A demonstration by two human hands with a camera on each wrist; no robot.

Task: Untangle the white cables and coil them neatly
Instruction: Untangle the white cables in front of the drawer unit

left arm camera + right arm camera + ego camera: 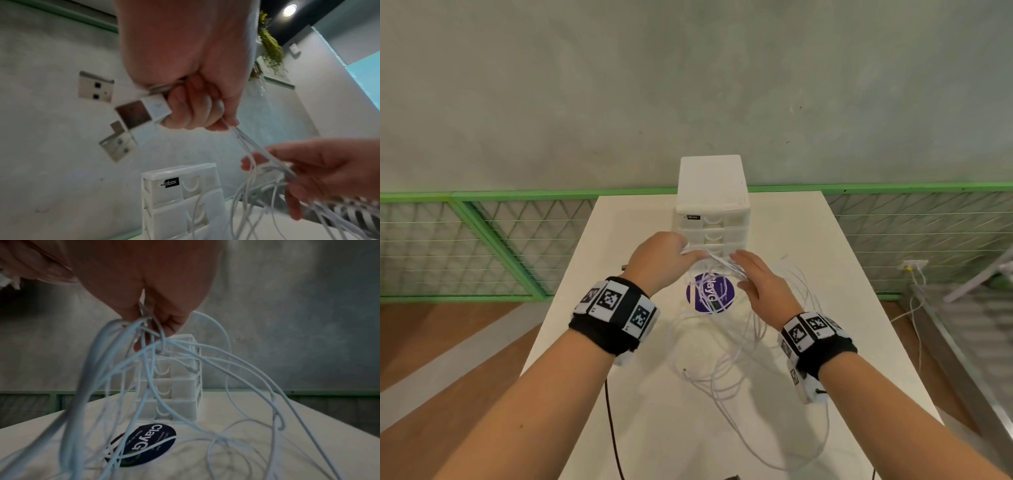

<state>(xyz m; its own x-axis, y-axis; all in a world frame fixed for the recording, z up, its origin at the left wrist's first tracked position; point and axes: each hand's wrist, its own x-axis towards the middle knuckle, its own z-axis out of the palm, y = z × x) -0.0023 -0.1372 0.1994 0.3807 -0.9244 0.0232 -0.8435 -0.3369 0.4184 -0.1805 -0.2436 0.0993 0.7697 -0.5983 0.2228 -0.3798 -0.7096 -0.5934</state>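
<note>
Left hand grips the cables' plugs; right hand pinches their strands before the "box"-labelled drawers, above the "ClayG" sticker.

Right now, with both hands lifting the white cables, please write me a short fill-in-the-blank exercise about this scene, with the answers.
1. The left hand grips the cable ends that carry metal ____ plugs.
2. The thin white cables hang down onto a ____ table.
3. The small white plastic drawer unit stands at the table's ____ edge.
4. The round sticker on the table is ____.

Answers: USB; white; far; purple
</note>
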